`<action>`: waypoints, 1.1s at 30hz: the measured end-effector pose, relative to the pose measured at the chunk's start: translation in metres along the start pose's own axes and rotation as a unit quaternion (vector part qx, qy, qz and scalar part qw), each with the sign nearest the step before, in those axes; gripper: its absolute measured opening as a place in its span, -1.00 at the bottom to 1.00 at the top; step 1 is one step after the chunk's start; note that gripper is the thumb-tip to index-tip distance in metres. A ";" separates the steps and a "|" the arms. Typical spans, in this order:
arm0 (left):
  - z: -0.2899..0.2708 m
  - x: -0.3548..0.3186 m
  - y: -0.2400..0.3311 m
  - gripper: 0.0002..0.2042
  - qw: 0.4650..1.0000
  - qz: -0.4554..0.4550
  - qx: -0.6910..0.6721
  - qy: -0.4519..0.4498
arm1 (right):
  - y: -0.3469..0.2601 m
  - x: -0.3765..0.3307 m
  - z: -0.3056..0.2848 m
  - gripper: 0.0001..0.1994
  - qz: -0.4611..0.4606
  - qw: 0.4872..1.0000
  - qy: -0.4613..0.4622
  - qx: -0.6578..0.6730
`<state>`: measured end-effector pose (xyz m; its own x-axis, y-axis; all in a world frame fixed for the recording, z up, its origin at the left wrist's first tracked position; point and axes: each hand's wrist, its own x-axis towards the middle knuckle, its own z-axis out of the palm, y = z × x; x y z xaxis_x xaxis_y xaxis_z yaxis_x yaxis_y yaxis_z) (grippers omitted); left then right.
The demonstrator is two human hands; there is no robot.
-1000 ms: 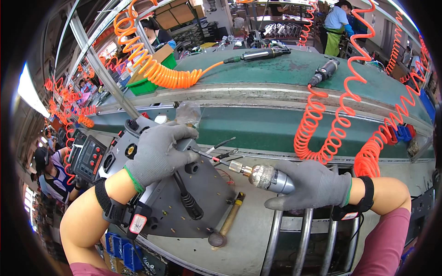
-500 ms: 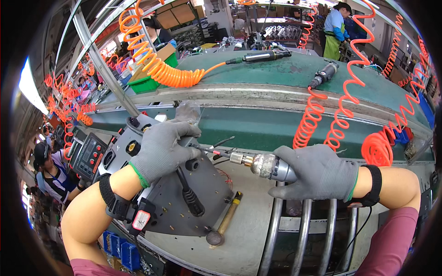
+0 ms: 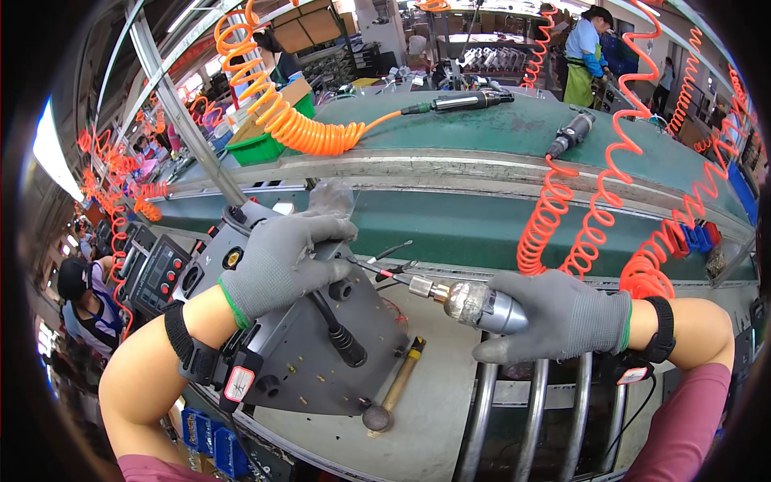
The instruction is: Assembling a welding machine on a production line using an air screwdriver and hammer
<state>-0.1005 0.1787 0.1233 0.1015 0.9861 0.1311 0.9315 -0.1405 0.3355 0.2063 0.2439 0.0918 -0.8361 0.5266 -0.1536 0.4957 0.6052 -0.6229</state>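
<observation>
My right hand (image 3: 558, 315) is wrapped round a silver power screwdriver (image 3: 472, 304), whose chuck and thin bit point left toward a grey machine housing (image 3: 321, 369). Over the upper edge of this housing lies my left hand (image 3: 285, 261), thumb and forefinger apart, just beyond the bit's end. Whether its hidden fingers press on anything cannot be seen. Dark wires with metal terminals (image 3: 393, 249) stick out beside the bit. Below my left hand, a black cable with a ribbed sleeve (image 3: 347, 347) hangs across the housing's face. Both hands wear grey gloves.
A hammer (image 3: 393, 394) lies beside the housing on the pale work surface. Metal rollers (image 3: 530, 418) run at right. Behind are a green conveyor (image 3: 450, 221), two air tools (image 3: 474, 100) on coiled hoses and a green bin (image 3: 257, 149). Blue bins (image 3: 213, 442) stand lower left. Other people work farther off.
My right hand and the screwdriver have shifted slightly right and down, so the bit sits farther from my left fingers. My left hand stays over the housing's edge.
</observation>
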 end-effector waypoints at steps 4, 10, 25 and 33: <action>-0.005 0.000 0.009 -0.59 1.000 -0.030 0.004 -0.006 | 0.011 0.006 0.013 -0.46 -0.016 0.999 0.029 0.004; -0.003 0.001 0.008 -0.69 0.999 -0.028 0.000 -0.022 | 0.027 0.015 0.020 -0.37 -0.056 0.998 0.030 0.013; 0.002 -0.002 -0.001 -0.80 0.999 0.018 -0.012 0.038 | 0.029 0.025 0.025 -0.42 -0.066 0.994 0.069 -0.049; -0.004 0.002 -0.002 -0.51 0.999 -0.006 0.038 -0.002 | 0.009 0.029 -0.004 -0.42 -0.044 0.982 -0.086 0.161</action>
<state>-0.1035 0.1812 0.1262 0.0917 0.9882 0.1229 0.9563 -0.1218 0.2657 0.1878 0.2666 0.0849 -0.9130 0.3564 -0.1984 0.3434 0.4089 -0.8455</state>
